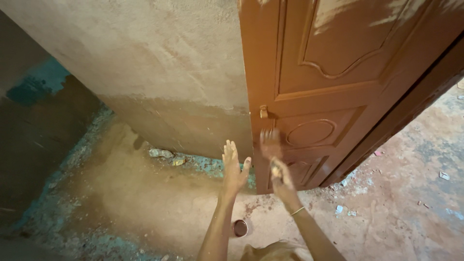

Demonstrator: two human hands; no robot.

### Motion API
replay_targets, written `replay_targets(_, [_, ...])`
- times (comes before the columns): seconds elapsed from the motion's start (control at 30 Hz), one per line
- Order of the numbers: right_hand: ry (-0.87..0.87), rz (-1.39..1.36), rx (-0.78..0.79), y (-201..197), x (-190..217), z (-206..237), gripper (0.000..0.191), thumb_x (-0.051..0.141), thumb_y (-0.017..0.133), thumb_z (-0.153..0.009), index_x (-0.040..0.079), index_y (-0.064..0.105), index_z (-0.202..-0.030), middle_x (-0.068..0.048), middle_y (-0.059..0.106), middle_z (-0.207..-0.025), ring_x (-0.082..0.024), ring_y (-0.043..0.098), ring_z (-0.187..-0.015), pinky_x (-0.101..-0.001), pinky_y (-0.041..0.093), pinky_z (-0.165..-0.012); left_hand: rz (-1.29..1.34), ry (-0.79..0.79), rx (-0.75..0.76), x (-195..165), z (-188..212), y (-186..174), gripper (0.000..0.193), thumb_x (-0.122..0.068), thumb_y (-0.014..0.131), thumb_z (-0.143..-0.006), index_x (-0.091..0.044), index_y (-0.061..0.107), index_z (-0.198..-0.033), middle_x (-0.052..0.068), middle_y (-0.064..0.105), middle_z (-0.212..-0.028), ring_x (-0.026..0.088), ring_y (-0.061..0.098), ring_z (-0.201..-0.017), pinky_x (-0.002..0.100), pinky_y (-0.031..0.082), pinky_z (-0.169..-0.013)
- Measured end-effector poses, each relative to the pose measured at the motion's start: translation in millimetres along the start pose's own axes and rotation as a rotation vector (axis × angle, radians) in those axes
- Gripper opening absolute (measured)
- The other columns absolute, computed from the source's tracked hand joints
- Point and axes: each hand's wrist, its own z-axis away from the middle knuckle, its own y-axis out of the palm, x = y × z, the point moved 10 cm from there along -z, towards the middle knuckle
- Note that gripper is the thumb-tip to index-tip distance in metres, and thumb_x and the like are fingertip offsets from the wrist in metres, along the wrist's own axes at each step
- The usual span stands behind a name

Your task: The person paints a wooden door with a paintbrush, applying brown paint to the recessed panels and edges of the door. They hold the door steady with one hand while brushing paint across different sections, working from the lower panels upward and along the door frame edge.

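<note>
While the left hand (234, 166) is raised flat with its fingers spread and its palm turned toward the near edge of the brown panelled door (333, 82), it grips nothing and sits just left of that edge; whether it touches the wood cannot be told. To its right, the right hand (280, 181) is closed around a brush (270, 142), whose head is blurred against the lower part of the door, just below the small brass-coloured latch (263, 112) and beside an oval moulding (310, 132). A thin bangle (297, 210) circles the right wrist. The door stands ajar, its free edge pointing toward the viewer, its face coated in glossy brown, with paler unpainted streaks showing on the upper panel at the far top.

Left of the door rises a bare plastered wall (145, 63), darker and damp-looking along its base. The concrete floor (145, 193) is stained and littered with small scraps, with patches of turquoise along the foot of the wall. On the floor near the person, between the two forearms, stands a small round tin (240, 227) of brown paint, open at the top. A second wall at far left shows a turquoise smear.
</note>
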Motion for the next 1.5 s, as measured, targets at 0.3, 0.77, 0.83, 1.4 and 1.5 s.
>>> replay_targets(0.3, [-0.039, -0.108, -0.002, -11, 12, -3, 0.057, 0.000, 0.051, -0.099, 0.015, 0.046, -0.153, 0.007, 0.056, -0.130, -0.004, 0.045, -0.062, -0.0160, 0.041, -0.048, -0.039, 0.007, -0.023, 4, 7, -3, 0.083, -0.027, 0.062, -0.098, 0.005, 0.017, -0.159, 0.028, 0.009, -0.169, 0.045, 0.010, -0.157, 0.055, 0.008, -0.125])
replay_targets(0.77, [-0.346, 0.098, -0.076, -15, 29, 1, 0.055, -0.006, 0.051, -0.097, 0.010, 0.047, -0.150, -0.007, 0.055, -0.132, -0.011, 0.048, -0.100, -0.0251, 0.041, -0.079, -0.013, -0.028, 0.045, 2, 11, 15, 0.084, -0.027, 0.063, -0.097, 0.004, 0.017, -0.159, 0.026, 0.008, -0.169, 0.043, 0.009, -0.157, 0.052, 0.008, -0.125])
replay_targets(0.83, [-0.185, 0.095, -0.051, -11, -2, 6, 0.053, -0.005, 0.053, -0.101, 0.009, 0.052, -0.152, -0.021, 0.050, -0.133, -0.020, 0.046, -0.108, -0.0327, 0.039, -0.087, -0.007, -0.021, 0.043, 0, 11, 17, 0.083, -0.027, 0.063, -0.097, 0.004, 0.017, -0.159, 0.026, 0.008, -0.169, 0.043, 0.009, -0.156, 0.052, 0.007, -0.125])
replay_targets(1.4, [-0.350, -0.050, -0.166, -84, 80, -9, 0.050, -0.001, 0.051, -0.101, 0.000, 0.045, -0.150, -0.020, 0.047, -0.134, -0.026, 0.043, -0.116, -0.0361, 0.037, -0.098, -0.076, 0.010, 0.100, -18, 3, 44, 0.085, -0.030, 0.063, -0.096, 0.003, 0.018, -0.159, 0.026, 0.010, -0.169, 0.044, 0.011, -0.156, 0.055, 0.009, -0.124])
replay_targets(1.5, [-0.449, 0.098, -0.132, -73, 58, -9, 0.047, -0.002, 0.050, -0.098, 0.000, 0.048, -0.145, -0.011, 0.052, -0.150, -0.021, 0.047, -0.139, -0.0316, 0.035, -0.115, -0.051, 0.069, 0.076, -32, 1, 49, 0.083, -0.030, 0.062, -0.097, 0.004, 0.018, -0.159, 0.027, 0.011, -0.168, 0.045, 0.012, -0.156, 0.056, 0.009, -0.124])
